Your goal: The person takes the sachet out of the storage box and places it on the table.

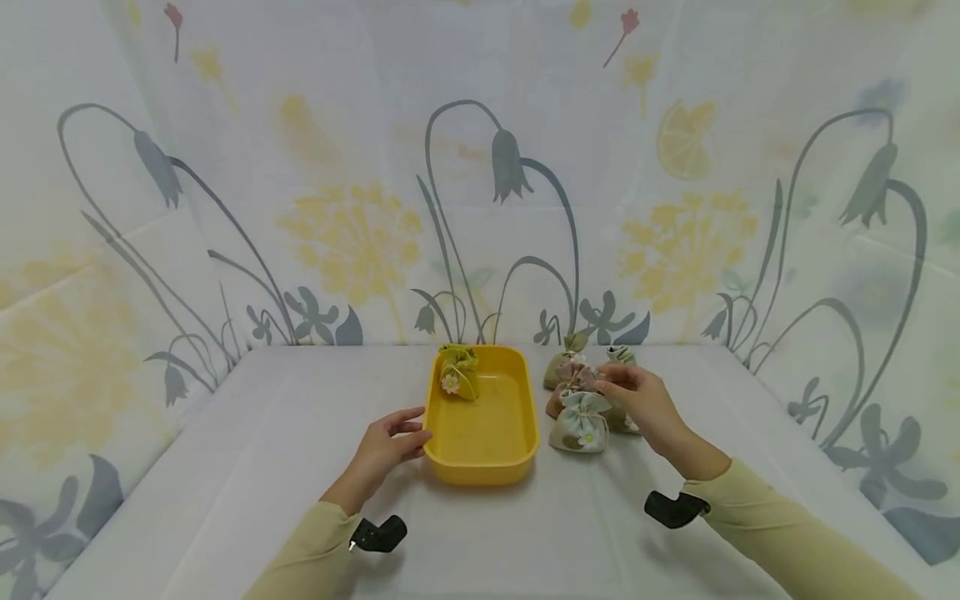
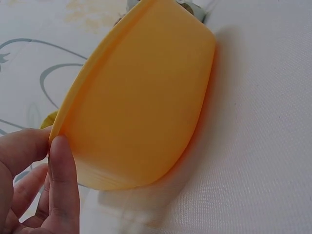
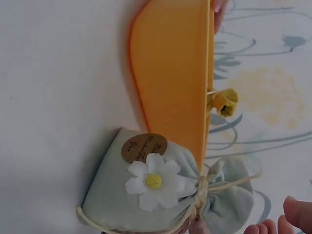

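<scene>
My left hand (image 1: 390,446) pinches the left rim of a yellow plastic tub (image 1: 483,467) between thumb and fingers; the left wrist view shows the tub's outer wall (image 2: 141,97) close up. Inside the tub, at its far left corner, lies a yellow-green drawstring pouch (image 1: 459,372) with a white flower. To the right of the tub, my right hand (image 1: 637,396) reaches over a group of pouches, fingertips right by a pink pouch (image 1: 577,375). In front of that one stands a pale green pouch (image 3: 141,180) with a white daisy and a brown tag. The right wrist view shows no cloth between thumb and fingers.
Behind the pink pouch stands an olive-brown pouch (image 1: 557,368). Another green pouch (image 1: 621,357) is partly hidden by my right hand. The table has a white cover (image 1: 480,542), and a flower-printed cloth (image 1: 480,167) hangs behind and at both sides.
</scene>
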A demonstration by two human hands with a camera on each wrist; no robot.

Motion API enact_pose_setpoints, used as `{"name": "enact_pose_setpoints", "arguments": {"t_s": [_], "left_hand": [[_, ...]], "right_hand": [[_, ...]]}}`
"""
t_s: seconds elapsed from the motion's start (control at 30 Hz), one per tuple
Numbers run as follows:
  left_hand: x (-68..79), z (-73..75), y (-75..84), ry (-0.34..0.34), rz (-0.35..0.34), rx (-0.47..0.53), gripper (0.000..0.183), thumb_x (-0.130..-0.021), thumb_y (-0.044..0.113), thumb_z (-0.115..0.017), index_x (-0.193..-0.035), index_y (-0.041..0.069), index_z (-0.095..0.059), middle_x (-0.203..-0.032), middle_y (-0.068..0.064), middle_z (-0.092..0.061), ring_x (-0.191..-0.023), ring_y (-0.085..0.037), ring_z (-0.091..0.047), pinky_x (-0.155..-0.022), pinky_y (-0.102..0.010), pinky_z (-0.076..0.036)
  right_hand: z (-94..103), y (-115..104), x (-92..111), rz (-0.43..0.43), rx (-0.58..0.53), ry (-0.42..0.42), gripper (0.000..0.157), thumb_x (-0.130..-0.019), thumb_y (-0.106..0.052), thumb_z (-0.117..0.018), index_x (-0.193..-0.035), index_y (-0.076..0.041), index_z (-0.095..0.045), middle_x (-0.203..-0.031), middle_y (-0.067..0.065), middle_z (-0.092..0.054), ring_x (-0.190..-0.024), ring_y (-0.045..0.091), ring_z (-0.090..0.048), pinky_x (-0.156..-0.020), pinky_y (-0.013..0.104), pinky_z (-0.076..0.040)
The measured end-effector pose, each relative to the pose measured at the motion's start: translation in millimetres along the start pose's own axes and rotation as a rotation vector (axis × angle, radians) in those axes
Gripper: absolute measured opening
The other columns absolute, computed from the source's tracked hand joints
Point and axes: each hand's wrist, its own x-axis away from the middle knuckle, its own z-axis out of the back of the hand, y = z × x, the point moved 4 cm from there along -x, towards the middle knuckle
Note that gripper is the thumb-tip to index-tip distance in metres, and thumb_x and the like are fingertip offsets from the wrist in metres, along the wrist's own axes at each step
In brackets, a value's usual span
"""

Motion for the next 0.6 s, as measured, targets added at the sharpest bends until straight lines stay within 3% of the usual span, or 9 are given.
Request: {"name": "enact_pose_setpoints", "arguments": {"t_s": [0.13,0.3,0.6], "left_hand": [[-1.5,-0.7,0.7,0.000,-0.003,-0.008,0.045,-0.085,0.008,-0.067,-0.128,0.004,-0.054,-0.105,-0.013,-0.056,-0.077,-0.016,-0.062,-0.073,-0.029,-0.055],[-1.2,-0.4,-1.1,0.000,-0.001,-0.008,0.045,-0.086,0.008,-0.067,-0.128,0.003,-0.054,-0.105,-0.013,-0.056,-0.078,-0.017,-0.062,-0.073,-0.029,-0.055],[-1.8,-1.6,-0.8,0.003,0.013,-0.003,0.045,-0.086,0.009,-0.067,-0.129,0.004,-0.054,-0.106,-0.013,-0.055,-0.079,-0.018,-0.062,-0.074,-0.029,-0.055]], "right_hand": [[-5.0,-6,-2,-0.022,-0.028,-0.030,0.041,-0.092,-0.016,-0.060,-0.123,0.009,-0.050,-0.104,0.008,-0.056,-0.094,0.011,-0.053,-0.083,0.022,-0.046],[-14.5,-10,-5,-0.008,-0.042,-0.071,0.040,-0.092,-0.015,-0.060,-0.122,0.009,-0.051,-0.111,0.017,-0.058,-0.101,0.022,-0.053,-0.089,0.030,-0.047],[-36.9,-18,-13,0.020,-0.097,-0.112,0.035,-0.091,-0.012,-0.061,-0.118,0.010,-0.054,-0.112,0.018,-0.059,-0.099,0.024,-0.056,-0.091,0.032,-0.046]]}}
